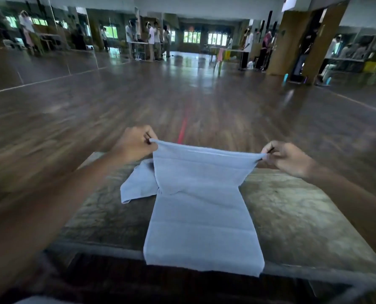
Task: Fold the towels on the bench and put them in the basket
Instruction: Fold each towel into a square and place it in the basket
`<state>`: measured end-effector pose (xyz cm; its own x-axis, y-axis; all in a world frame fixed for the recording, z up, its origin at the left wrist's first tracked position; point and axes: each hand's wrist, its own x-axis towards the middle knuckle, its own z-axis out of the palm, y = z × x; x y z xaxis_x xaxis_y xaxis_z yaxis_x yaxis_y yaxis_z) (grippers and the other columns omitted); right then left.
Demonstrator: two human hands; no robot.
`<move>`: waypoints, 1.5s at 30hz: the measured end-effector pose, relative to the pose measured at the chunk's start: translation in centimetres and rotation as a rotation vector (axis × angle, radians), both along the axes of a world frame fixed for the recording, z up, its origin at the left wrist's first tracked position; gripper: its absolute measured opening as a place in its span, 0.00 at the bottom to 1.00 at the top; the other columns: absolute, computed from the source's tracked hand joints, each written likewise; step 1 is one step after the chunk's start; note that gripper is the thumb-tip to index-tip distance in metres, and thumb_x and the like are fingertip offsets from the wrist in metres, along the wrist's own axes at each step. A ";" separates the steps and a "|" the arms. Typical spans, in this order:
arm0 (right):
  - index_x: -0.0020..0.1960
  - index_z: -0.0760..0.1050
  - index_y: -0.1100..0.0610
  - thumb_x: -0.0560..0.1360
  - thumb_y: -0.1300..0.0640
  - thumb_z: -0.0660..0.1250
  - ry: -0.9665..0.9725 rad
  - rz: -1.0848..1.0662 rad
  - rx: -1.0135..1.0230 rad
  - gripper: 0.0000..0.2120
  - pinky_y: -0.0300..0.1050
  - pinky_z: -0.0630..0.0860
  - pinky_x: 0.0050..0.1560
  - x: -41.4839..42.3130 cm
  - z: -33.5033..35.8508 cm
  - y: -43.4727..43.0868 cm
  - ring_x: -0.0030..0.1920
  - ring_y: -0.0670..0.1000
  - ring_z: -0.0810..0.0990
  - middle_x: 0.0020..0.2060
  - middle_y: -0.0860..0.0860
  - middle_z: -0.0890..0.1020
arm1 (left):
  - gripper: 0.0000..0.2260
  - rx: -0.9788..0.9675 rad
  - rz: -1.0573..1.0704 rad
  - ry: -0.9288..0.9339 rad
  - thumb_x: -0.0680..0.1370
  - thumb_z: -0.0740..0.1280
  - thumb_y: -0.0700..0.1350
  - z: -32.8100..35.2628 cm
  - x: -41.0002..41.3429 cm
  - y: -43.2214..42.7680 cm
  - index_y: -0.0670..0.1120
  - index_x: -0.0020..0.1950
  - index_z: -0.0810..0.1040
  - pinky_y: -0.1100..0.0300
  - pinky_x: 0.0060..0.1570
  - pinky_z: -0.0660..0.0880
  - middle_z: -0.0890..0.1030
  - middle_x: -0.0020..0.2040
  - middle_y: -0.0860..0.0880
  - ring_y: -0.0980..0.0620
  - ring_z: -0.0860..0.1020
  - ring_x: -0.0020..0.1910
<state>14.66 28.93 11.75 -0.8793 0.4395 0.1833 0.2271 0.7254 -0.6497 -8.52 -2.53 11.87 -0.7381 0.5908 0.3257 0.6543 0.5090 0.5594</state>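
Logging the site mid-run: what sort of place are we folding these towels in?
Probably a big dance or activity hall, not a home: a wide polished wooden floor, mirror panels along the left wall, and other people standing at tables far off.

My pale blue rectangular cloth towel [202, 216] is plain, with faint same-coloured bands. My flat desk [292, 216] is mottled grey-beige with dark veining. The brown wooden plank floor [226, 102] bears a red stripe [183, 128].
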 end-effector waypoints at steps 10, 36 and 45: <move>0.42 0.76 0.47 0.76 0.65 0.65 -0.164 0.089 -0.196 0.14 0.47 0.74 0.49 7.8 -18.2 -4.8 0.46 0.52 0.81 0.41 0.49 0.82 | 0.10 -0.201 -0.246 0.001 0.69 0.59 0.51 -20.8 7.5 -4.3 0.50 0.41 0.78 0.58 0.34 0.75 0.81 0.36 0.53 0.53 0.79 0.34; 0.48 0.73 0.49 0.75 0.63 0.64 -0.024 -0.116 0.120 0.09 0.55 0.78 0.43 4.8 -20.2 -2.4 0.42 0.56 0.82 0.40 0.55 0.83 | 0.04 -0.058 -0.267 0.248 0.72 0.72 0.39 -20.4 3.6 -1.4 0.45 0.45 0.84 0.63 0.34 0.70 0.81 0.36 0.51 0.55 0.75 0.30; 0.52 0.76 0.53 0.73 0.65 0.68 0.040 -0.014 0.304 0.11 0.54 0.80 0.42 10.2 -22.1 -4.2 0.44 0.55 0.84 0.44 0.52 0.85 | 0.13 0.009 -0.362 0.214 0.77 0.64 0.49 -22.9 6.8 -7.0 0.44 0.52 0.85 0.53 0.47 0.80 0.85 0.50 0.49 0.54 0.83 0.48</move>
